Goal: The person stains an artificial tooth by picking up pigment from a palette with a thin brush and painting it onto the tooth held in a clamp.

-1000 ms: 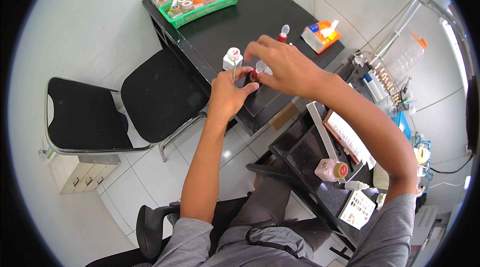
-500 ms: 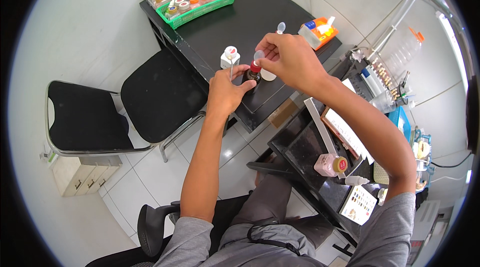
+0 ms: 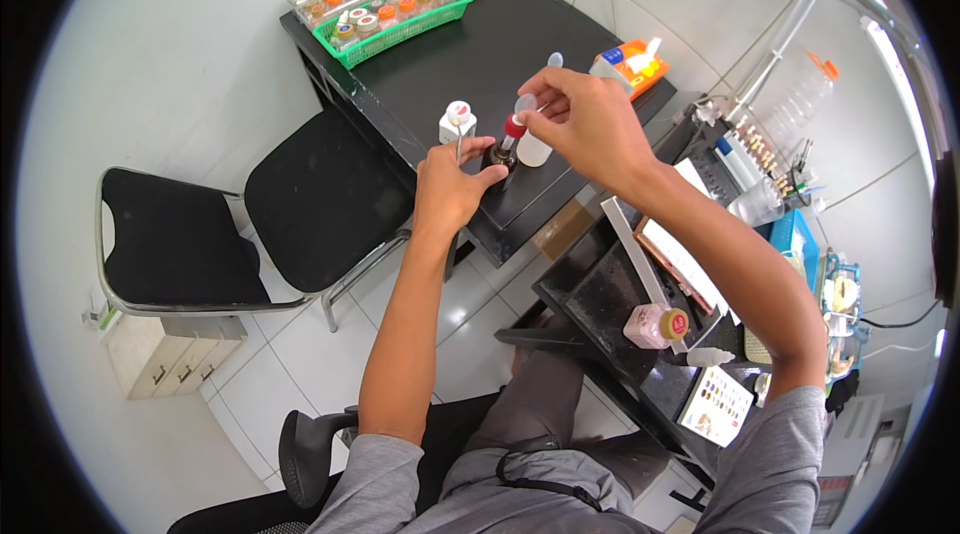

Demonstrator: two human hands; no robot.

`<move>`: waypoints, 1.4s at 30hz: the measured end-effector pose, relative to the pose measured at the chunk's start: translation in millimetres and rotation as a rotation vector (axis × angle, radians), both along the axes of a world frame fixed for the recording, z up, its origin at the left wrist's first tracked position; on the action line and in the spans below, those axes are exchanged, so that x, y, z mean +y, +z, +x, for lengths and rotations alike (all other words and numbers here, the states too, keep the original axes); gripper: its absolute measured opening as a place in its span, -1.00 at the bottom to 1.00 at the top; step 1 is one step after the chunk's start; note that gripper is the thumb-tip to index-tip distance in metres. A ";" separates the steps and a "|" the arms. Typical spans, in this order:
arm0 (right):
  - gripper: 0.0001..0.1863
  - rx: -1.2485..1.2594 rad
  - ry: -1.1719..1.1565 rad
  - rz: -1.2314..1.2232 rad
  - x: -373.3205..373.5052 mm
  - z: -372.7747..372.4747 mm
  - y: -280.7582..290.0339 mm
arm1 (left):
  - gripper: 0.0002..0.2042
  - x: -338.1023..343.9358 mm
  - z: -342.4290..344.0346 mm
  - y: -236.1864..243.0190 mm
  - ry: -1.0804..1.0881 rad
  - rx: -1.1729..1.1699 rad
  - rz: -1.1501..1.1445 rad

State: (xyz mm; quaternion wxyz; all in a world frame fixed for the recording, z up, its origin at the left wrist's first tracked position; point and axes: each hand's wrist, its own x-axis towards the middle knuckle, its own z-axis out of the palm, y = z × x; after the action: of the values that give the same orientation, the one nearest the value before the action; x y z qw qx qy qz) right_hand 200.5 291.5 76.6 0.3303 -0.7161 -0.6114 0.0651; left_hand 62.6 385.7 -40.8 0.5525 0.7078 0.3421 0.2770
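Left hand (image 3: 452,186) clasps a dark bottle (image 3: 499,158); right hand (image 3: 592,126) pinches a red-collared dropper (image 3: 514,127) at its mouth. White bottle (image 3: 457,123) and translucent bottle (image 3: 534,152) stand close by; green basket (image 3: 398,35) farther back.

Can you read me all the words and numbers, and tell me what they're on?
None can be read clearly:
White bottle: red mark on its cap, too small.
Pink jar: red lid label, too small.
Card with coloured dots: print too small.
Orange tissue pack: print blurred.
Jars in the green basket: lid labels too small.
Dark bottle in the left hand: no words visible.
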 end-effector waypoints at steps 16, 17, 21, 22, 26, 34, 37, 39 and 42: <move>-0.73 0.276 -0.245 0.163 -17.4 25.6 8.3 | -0.73 -36.6 -45.5 24.3 0.186 -0.035 0.045; -0.73 0.338 -0.217 0.198 -23.1 28.5 11.1 | -0.73 -43.1 -51.0 25.2 0.185 -0.054 0.066; -0.69 0.504 -0.311 0.253 -72.9 38.0 32.3 | -0.78 -81.6 -74.5 27.8 0.098 -0.179 -0.023; -0.68 0.511 -0.308 0.272 -94.5 39.9 38.5 | -0.79 -90.5 -82.3 30.2 0.094 -0.100 -0.001; -0.69 0.569 -0.348 0.298 -215.0 41.5 70.5 | -0.81 -146.1 -102.4 39.4 -0.114 -0.125 -0.141; -0.69 0.395 -0.894 0.469 -429.3 -7.3 74.2 | -0.59 -240.5 -103.4 66.3 -0.569 0.030 -0.197; -0.72 0.447 -1.104 0.469 -479.7 -22.0 47.7 | -0.60 -275.4 -91.0 67.0 -0.692 0.094 -0.229; -0.71 0.494 -1.132 0.461 -500.0 -28.1 30.3 | -0.64 -295.2 -84.2 66.1 -0.733 0.149 -0.265; -0.72 0.561 -1.141 0.451 -514.0 -31.1 8.7 | -0.68 -318.0 -73.8 58.1 -0.792 0.164 -0.341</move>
State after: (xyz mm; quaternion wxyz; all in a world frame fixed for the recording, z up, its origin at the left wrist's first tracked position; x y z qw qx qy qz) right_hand 169.4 -222.4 85.2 0.6005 -0.7965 -0.0271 -0.0654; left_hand -11.2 67.8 17.3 0.6960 0.7027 0.1279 -0.0739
